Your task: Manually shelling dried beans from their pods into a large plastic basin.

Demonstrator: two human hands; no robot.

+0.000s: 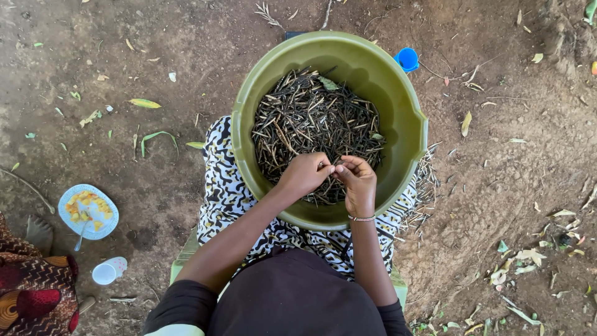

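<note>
Hands meet low in our big green basin [404, 112], close to the near rim. Our left hand [303, 174] and our right hand [358, 180] touch at the fingertips. The fingers of both hands are curled in tight, and they pinch one thin dark pod [329, 168] between them. The pod is small, so we cannot see much of it.

Under our hands lies a heap of dark dry pods [311, 118]. It fills the floor of the basin and reaches up toward the far wall. The green walls stand high all around the heap. The far rim and the right rim are well apart from our hands, so there is open room above the pods on those sides. The near rim is just under our wrists, and there is little room there.

The basin rests on our lap, on a black and white patterned cloth [224, 186]. Our right wrist wears a thin bracelet [361, 218].

Beside the right rim, a bunch of pale dry stalks [426, 180] lies at the edge of the cloth. A small blue cup [407, 59] stands on the dirt just past the far right rim.

Well off to the left, on the brown ground, sits a plate with yellow food [88, 211] and a spoon. Near it lies a white cup [104, 272] on its side. At the bottom left corner we see another person's red patterned cloth [34, 292]. Dry leaves lie all over the dirt.
</note>
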